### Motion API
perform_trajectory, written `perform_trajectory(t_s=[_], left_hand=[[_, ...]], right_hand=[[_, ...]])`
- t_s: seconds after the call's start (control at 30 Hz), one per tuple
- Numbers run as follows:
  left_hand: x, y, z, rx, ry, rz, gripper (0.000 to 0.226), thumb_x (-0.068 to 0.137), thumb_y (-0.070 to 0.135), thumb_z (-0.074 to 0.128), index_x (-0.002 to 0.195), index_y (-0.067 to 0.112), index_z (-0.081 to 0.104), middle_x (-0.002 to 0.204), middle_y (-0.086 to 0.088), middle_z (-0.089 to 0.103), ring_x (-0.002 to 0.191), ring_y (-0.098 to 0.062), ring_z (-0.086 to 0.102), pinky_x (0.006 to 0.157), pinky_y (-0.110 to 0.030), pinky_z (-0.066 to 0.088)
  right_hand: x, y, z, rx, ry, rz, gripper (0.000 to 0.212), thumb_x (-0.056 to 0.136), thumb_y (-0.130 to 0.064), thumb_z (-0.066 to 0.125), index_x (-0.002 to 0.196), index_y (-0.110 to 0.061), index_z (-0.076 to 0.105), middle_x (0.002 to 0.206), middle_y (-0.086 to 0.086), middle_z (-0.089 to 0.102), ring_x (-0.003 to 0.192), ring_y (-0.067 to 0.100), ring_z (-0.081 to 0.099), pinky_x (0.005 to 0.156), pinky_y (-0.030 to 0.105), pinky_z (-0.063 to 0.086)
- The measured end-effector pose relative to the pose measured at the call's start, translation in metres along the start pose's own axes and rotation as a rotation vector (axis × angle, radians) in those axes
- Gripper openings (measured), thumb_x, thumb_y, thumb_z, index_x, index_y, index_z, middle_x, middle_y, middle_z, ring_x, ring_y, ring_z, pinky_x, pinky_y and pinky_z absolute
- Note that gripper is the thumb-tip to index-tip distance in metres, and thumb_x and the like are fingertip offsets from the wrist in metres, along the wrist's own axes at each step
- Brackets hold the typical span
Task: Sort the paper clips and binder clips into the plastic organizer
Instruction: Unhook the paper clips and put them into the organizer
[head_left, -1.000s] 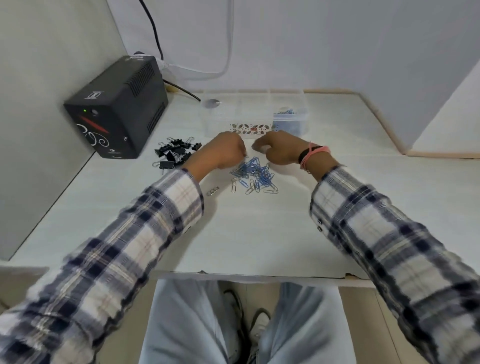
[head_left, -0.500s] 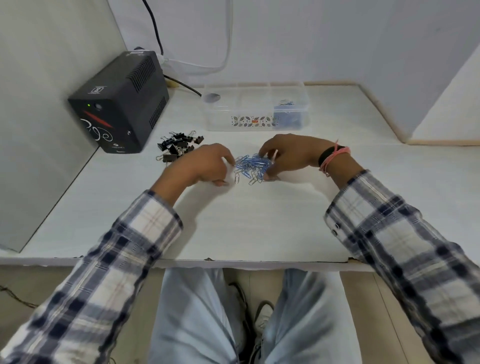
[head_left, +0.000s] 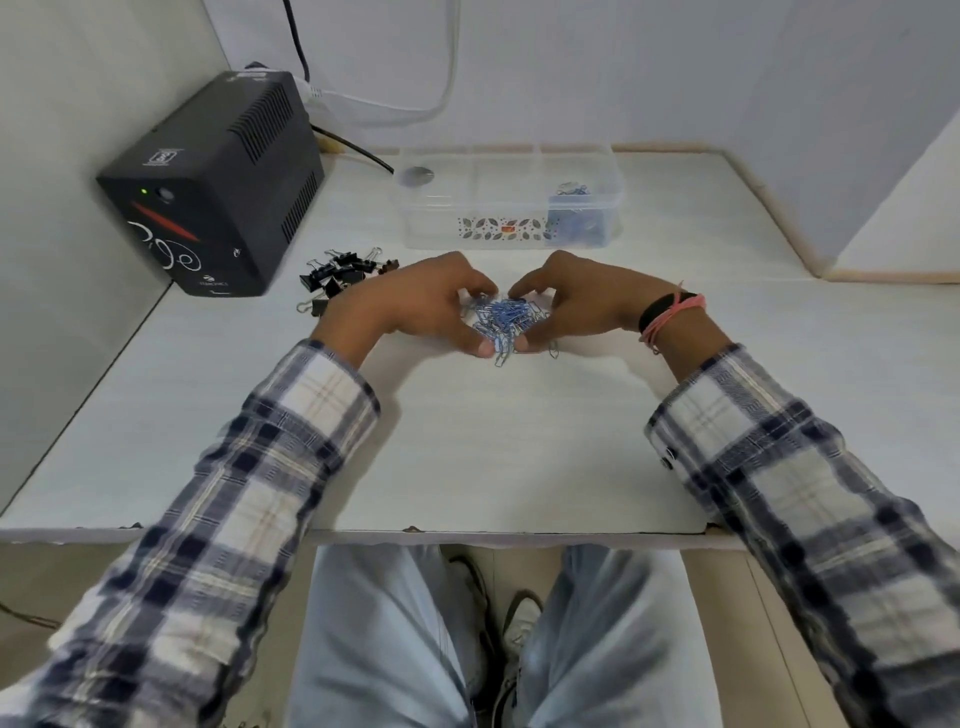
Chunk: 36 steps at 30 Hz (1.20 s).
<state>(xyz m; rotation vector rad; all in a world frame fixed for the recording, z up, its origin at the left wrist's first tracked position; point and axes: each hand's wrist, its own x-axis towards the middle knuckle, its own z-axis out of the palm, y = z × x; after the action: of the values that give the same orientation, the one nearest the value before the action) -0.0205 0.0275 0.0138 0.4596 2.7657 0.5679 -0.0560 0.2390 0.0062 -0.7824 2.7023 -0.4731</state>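
Note:
A heap of blue paper clips (head_left: 505, 321) lies on the white desk, cupped between my two hands. My left hand (head_left: 415, 306) curls around its left side and my right hand (head_left: 576, 304) around its right, thumbs and fingertips touching the clips. Black binder clips (head_left: 337, 278) lie in a small pile just left of my left hand. The clear plastic organizer (head_left: 511, 205) stands behind the hands; its right compartment holds blue paper clips (head_left: 576, 218), the other compartments look bare.
A black power unit (head_left: 213, 187) stands at the back left against the wall, with cables (head_left: 358, 150) running behind it to the organizer's left end. A raised wooden edge (head_left: 769, 208) borders the desk at the back right. The desk's front edge (head_left: 467, 535) is above my knees.
Both hands have closed in from the sides and swept the scattered paper clips into one tight heap between them. The view has tilted slightly.

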Motion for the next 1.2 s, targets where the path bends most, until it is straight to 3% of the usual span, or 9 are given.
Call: perform_trajectory(t_s=[0.1, 0.23, 0.37, 0.5, 0.57, 0.67, 0.83, 1.0, 1.2], left_hand=[[0.012, -0.006, 0.003, -0.11, 0.083, 0.016, 0.046, 0.078, 0.032, 0.088, 0.121, 0.022, 0.073, 0.108, 0.004, 0.062, 0.095, -0.02, 0.066, 0.087, -0.041, 0.057], [0.022, -0.019, 0.015, -0.244, 0.202, 0.052, 0.027, 0.082, 0.02, 0.085, 0.108, 0.013, 0.077, 0.1, -0.009, 0.07, 0.087, -0.035, 0.072, 0.076, -0.046, 0.062], [0.027, -0.03, 0.028, -0.32, 0.312, 0.125, 0.022, 0.085, 0.02, 0.082, 0.104, 0.011, 0.077, 0.09, -0.005, 0.069, 0.075, -0.018, 0.064, 0.066, -0.026, 0.054], [0.03, -0.041, 0.034, -0.561, 0.316, 0.093, 0.012, 0.089, 0.012, 0.078, 0.1, 0.007, 0.076, 0.073, 0.001, 0.066, 0.062, -0.012, 0.057, 0.057, -0.025, 0.052], [0.03, -0.043, 0.035, -0.686, 0.314, 0.089, 0.011, 0.09, 0.006, 0.075, 0.1, 0.002, 0.074, 0.068, 0.004, 0.068, 0.055, -0.012, 0.055, 0.054, -0.024, 0.051], [0.029, -0.043, 0.035, -0.761, 0.314, 0.1, 0.013, 0.091, 0.003, 0.074, 0.103, 0.0, 0.072, 0.073, -0.001, 0.071, 0.051, -0.012, 0.055, 0.053, -0.023, 0.052], [0.029, -0.043, 0.036, -0.912, 0.354, 0.095, 0.018, 0.09, 0.003, 0.075, 0.106, -0.004, 0.073, 0.075, -0.011, 0.067, 0.048, -0.018, 0.056, 0.054, -0.027, 0.053], [0.03, -0.035, 0.037, -1.172, 0.401, 0.073, 0.022, 0.088, -0.005, 0.072, 0.109, -0.009, 0.072, 0.071, -0.012, 0.07, 0.058, -0.018, 0.063, 0.065, -0.024, 0.06], [0.033, -0.03, 0.037, -1.304, 0.388, 0.028, 0.014, 0.087, -0.005, 0.072, 0.101, -0.003, 0.075, 0.08, -0.011, 0.073, 0.066, -0.017, 0.068, 0.071, -0.022, 0.06]], right_hand=[[0.008, -0.003, 0.006, -0.027, 0.107, -0.053, 0.044, 0.086, -0.032, 0.077, 0.127, -0.018, 0.069, 0.116, 0.006, 0.063, 0.088, 0.015, 0.054, 0.08, 0.029, 0.044], [0.013, 0.001, 0.012, -0.044, 0.226, -0.101, 0.026, 0.09, -0.02, 0.071, 0.114, -0.014, 0.075, 0.106, 0.008, 0.072, 0.076, 0.014, 0.055, 0.073, 0.027, 0.042], [0.017, 0.001, 0.02, -0.037, 0.322, -0.11, 0.025, 0.086, -0.003, 0.06, 0.105, -0.006, 0.077, 0.095, 0.011, 0.076, 0.078, 0.023, 0.062, 0.069, 0.026, 0.041], [0.017, 0.007, 0.02, 0.12, 0.371, -0.062, 0.019, 0.087, -0.003, 0.064, 0.098, -0.009, 0.078, 0.086, 0.003, 0.07, 0.076, 0.016, 0.06, 0.075, 0.027, 0.049], [0.015, 0.013, 0.019, 0.262, 0.367, -0.008, 0.014, 0.088, -0.005, 0.066, 0.095, -0.011, 0.077, 0.083, 0.004, 0.071, 0.071, 0.016, 0.063, 0.074, 0.027, 0.053], [0.014, 0.018, 0.02, 0.644, 0.314, 0.063, 0.012, 0.091, 0.002, 0.063, 0.097, 0.002, 0.074, 0.079, 0.014, 0.068, 0.06, 0.022, 0.063, 0.065, 0.029, 0.057], [0.01, 0.019, 0.012, 1.238, 0.203, 0.135, 0.009, 0.095, 0.007, 0.058, 0.096, 0.005, 0.067, 0.082, 0.018, 0.063, 0.068, 0.024, 0.062, 0.067, 0.033, 0.058], [0.007, 0.017, 0.001, 1.916, 0.103, 0.274, 0.017, 0.096, 0.008, 0.045, 0.101, 0.007, 0.061, 0.096, 0.025, 0.063, 0.073, 0.026, 0.068, 0.061, 0.022, 0.057], [0.01, 0.016, 0.004, 2.111, 0.046, 0.385, 0.02, 0.097, -0.009, 0.052, 0.102, 0.008, 0.061, 0.087, 0.024, 0.064, 0.07, 0.024, 0.06, 0.05, 0.021, 0.051]])
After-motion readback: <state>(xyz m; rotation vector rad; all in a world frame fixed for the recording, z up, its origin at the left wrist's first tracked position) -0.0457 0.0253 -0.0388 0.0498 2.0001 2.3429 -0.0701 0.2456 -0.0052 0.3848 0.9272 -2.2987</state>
